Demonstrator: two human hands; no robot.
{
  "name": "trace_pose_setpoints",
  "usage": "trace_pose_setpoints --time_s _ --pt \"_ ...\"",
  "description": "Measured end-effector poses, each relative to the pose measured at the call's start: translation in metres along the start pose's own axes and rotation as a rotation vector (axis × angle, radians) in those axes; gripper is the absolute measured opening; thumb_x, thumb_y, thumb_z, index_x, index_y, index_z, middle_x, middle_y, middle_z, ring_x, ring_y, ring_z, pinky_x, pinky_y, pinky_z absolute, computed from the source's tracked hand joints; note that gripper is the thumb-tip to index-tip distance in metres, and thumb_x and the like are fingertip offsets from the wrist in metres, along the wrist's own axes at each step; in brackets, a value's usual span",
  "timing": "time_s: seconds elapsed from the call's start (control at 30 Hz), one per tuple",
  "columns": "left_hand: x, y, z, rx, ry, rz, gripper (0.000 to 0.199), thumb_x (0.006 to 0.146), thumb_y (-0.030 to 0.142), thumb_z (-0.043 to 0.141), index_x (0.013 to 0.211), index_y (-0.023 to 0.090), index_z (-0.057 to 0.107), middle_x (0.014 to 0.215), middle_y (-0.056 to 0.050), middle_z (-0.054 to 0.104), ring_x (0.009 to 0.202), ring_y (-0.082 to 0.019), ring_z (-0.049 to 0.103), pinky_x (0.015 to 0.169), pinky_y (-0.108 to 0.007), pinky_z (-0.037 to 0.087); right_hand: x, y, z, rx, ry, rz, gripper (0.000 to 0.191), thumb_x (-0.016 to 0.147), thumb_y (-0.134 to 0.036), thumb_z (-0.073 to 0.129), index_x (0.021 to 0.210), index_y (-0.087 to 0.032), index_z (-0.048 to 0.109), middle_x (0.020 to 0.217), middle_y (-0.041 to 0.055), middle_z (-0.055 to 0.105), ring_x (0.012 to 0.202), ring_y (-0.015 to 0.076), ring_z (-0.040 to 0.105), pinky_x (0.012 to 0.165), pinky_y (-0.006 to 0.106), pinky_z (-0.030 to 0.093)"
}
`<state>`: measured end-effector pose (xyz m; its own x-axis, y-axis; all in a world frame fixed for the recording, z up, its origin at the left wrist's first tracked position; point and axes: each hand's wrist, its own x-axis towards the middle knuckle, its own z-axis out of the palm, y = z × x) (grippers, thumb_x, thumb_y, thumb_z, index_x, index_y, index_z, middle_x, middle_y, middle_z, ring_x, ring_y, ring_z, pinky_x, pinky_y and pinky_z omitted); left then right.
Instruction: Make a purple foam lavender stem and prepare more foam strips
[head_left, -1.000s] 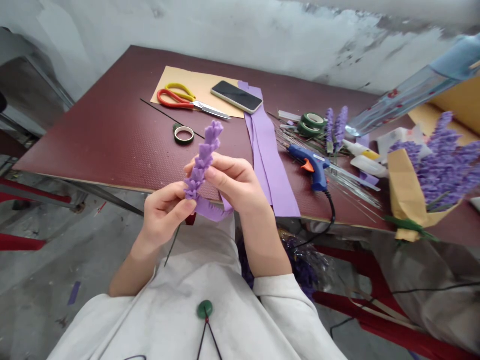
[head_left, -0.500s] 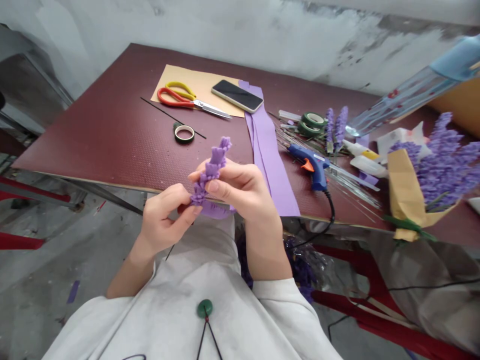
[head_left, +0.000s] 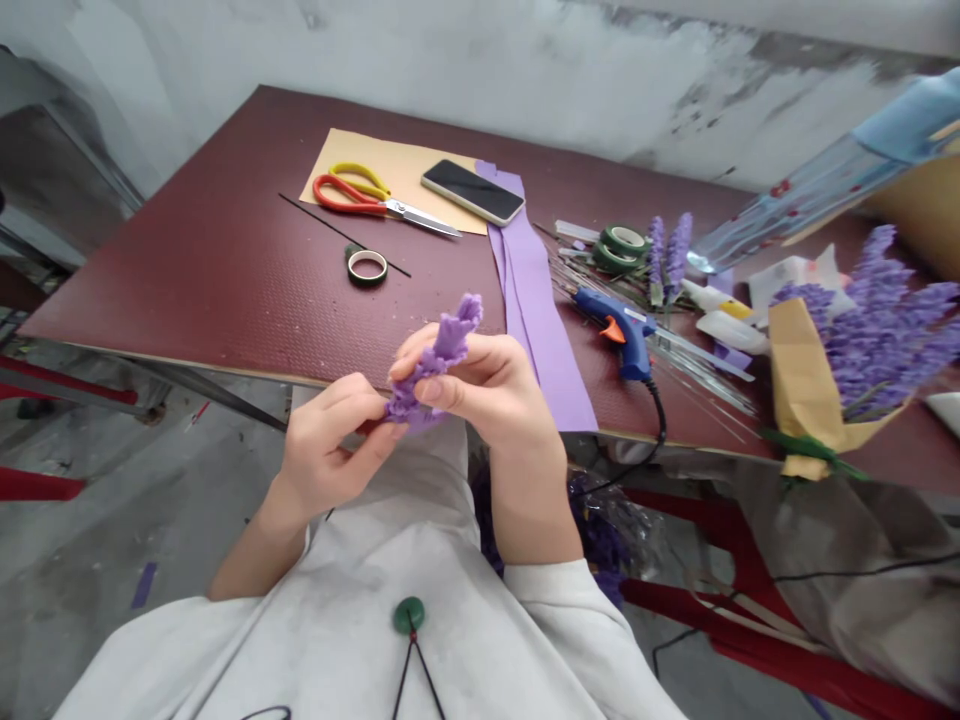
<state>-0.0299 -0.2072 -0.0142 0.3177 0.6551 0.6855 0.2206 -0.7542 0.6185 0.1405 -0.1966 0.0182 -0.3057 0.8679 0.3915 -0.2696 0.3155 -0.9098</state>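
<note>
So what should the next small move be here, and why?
Probably a small turn of the purple flower spike at its base, drawing the purple strip snugly around it. The left hand pinches the lower end, the right hand steadies the middle, and part of the strip shows below the fingers, seemingly not yet wound on.

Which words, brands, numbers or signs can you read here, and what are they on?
None can be read.
White label on the blue glue gun: too small to read.
Dark mark on the scissors: too small to tell if it is lettering.
Phone: dark screen, no text visible.
</note>
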Motion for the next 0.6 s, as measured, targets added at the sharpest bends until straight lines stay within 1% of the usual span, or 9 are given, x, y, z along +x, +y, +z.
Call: trace_pose_setpoints --time_s 0.07,0.13,0.2,0.27,0.33,0.4,0.47,0.6 --pt "-0.001 -0.001 0.0 -0.034 -0.007 -0.011 0.005 0.08 0.015 0.06 0.079 0.02 0.059 0.065 0.001 0.055 0.059 -0.012 0.052 0.055 -0.023 0.043 0.001 0.0 -0.003 0.042 -0.075 -0.003 0.01 0.079 -0.024 0.068 0.088 -0.022 0.073 0.088 0.0005 0.068 0.081 0.0106 0.061 0.073 0.025 0.05" --pt "-0.001 -0.001 0.001 -0.036 -0.001 0.0 0.006 0.08 0.014 0.061 0.079 0.019 0.058 0.066 0.001 0.054 0.06 -0.011 0.052 0.055 -0.023 0.043 0.0 -0.003 -0.002 0.029 -0.075 -0.013 0.014 0.08 -0.027 0.067 0.092 -0.021 0.072 0.091 0.0011 0.067 0.083 0.0111 0.062 0.077 0.026 0.051" --pt "-0.001 0.001 0.002 -0.02 0.01 0.015 0.008 0.079 0.012 0.062 0.08 0.019 0.058 0.067 0.002 0.053 0.06 -0.01 0.05 0.055 -0.022 0.042 -0.001 -0.008 0.0 -0.019 -0.009 -0.008 0.021 0.081 -0.032 0.066 0.099 -0.021 0.07 0.093 0.0015 0.067 0.086 0.0122 0.062 0.079 0.027 0.051" --pt "0.0 0.003 0.002 -0.002 0.018 0.033 0.011 0.078 0.009 0.061 0.083 0.019 0.058 0.067 0.002 0.052 0.058 -0.009 0.047 0.055 -0.022 0.042 -0.002 -0.014 0.004 -0.073 0.1 -0.01 0.025 0.08 -0.037 0.066 0.1 -0.023 0.068 0.093 0.0011 0.066 0.084 0.0122 0.062 0.076 0.027 0.052" --pt "0.0 0.004 0.002 0.013 0.022 0.051 0.013 0.078 0.008 0.061 0.084 0.019 0.058 0.068 0.001 0.052 0.058 -0.009 0.045 0.056 -0.023 0.042 -0.003 -0.018 0.007 -0.11 0.216 -0.047 0.02 0.078 -0.035 0.068 0.094 -0.024 0.068 0.089 -0.0005 0.066 0.078 0.0106 0.06 0.071 0.025 0.051" --pt "0.0 0.005 0.002 0.005 0.011 0.054 0.013 0.078 0.008 0.061 0.083 0.019 0.058 0.069 0.001 0.053 0.06 -0.01 0.046 0.056 -0.024 0.042 -0.002 -0.017 0.007 -0.113 0.271 -0.101 0.012 0.077 -0.032 0.07 0.086 -0.024 0.068 0.085 -0.0012 0.065 0.074 0.0095 0.059 0.067 0.023 0.051" --pt "0.0 0.004 0.002 -0.04 -0.012 0.029 0.01 0.08 0.01 0.06 0.08 0.019 0.057 0.069 0.0 0.053 0.062 -0.011 0.048 0.056 -0.024 0.042 -0.001 -0.015 0.004 -0.093 0.224 -0.108 0.012 0.079 -0.034 0.068 0.084 -0.023 0.069 0.084 0.0 0.064 0.074 0.0102 0.06 0.066 0.024 0.051" --pt "-0.003 -0.001 0.003 -0.163 -0.059 -0.025 0.008 0.083 0.017 0.059 0.076 0.019 0.056 0.064 0.0 0.052 0.063 -0.013 0.052 0.056 -0.025 0.042 0.0 -0.009 -0.005 -0.032 0.046 -0.041 0.021 0.083 -0.04 0.062 0.089 -0.022 0.07 0.083 0.0028 0.064 0.077 0.0133 0.061 0.068 0.028 0.052"
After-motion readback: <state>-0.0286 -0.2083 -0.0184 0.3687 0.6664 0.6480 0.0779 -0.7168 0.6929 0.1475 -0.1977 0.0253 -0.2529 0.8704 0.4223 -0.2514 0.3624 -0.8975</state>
